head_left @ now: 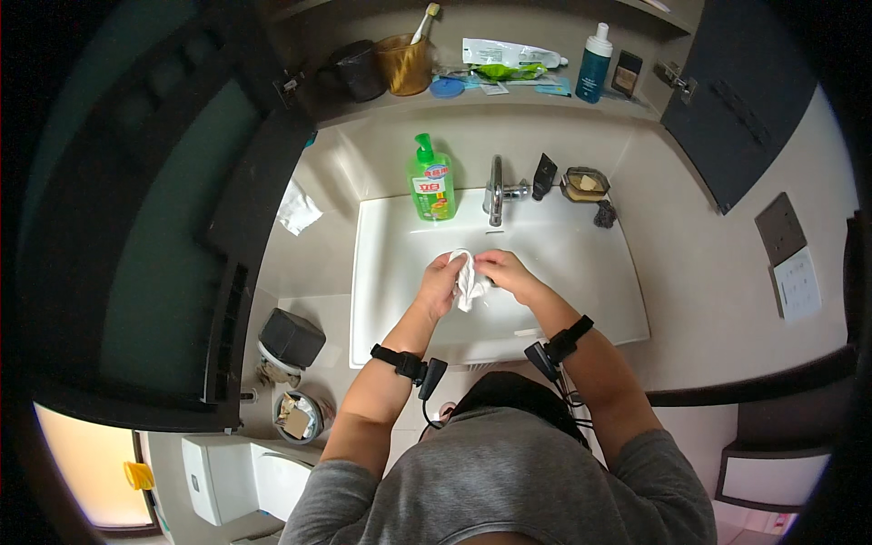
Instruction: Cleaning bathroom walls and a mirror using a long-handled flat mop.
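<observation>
Over the white washbasin (391, 313) a small bunched white cloth (470, 289) hangs between my two hands. My left hand (440, 283) grips its left side, with the thumb lying over the fabric. On the other side my right hand (505, 272) pinches the upper right part of it with curled fingers. The cloth's lower end dangles free above the basin. Behind the hands stands a chrome faucet (495, 193). To its left, on the basin's back ledge, is a green pump bottle (432, 186).
A black tube (544, 177), a soap dish (584, 184) and a dark scrubber (604, 214) sit right of the faucet. Above is a shelf (509, 102) with cups, tubes and bottles. Open cabinet doors (747, 100) flank it. A waste bin (298, 418) and toilet (218, 479) stand lower left.
</observation>
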`<control>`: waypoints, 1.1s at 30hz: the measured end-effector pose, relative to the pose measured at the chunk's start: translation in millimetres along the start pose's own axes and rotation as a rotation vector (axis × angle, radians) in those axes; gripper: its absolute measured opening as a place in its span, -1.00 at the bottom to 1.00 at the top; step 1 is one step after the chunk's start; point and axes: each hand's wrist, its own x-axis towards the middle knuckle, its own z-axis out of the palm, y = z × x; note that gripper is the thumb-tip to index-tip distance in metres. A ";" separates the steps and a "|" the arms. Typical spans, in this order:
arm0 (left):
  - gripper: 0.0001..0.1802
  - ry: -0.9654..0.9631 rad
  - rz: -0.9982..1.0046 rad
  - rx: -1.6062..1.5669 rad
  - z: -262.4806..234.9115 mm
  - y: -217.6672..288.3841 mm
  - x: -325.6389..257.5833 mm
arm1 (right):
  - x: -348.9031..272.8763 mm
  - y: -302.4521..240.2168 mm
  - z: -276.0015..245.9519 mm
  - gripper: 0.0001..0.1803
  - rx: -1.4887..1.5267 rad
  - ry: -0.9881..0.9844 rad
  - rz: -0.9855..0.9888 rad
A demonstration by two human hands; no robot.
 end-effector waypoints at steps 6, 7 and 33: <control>-0.78 0.046 -0.014 -0.016 4.6 5.1 -0.3 | 5.0 7.7 -6.0 -0.78 0.029 -0.057 -0.003; -0.78 0.041 -0.021 -0.014 3.8 8.0 0.1 | 2.6 7.7 -11.0 -0.76 0.191 -0.067 0.044; -0.72 -0.079 0.113 -0.369 44.6 14.8 -19.5 | 21.0 -4.5 38.4 -0.63 0.933 0.021 0.173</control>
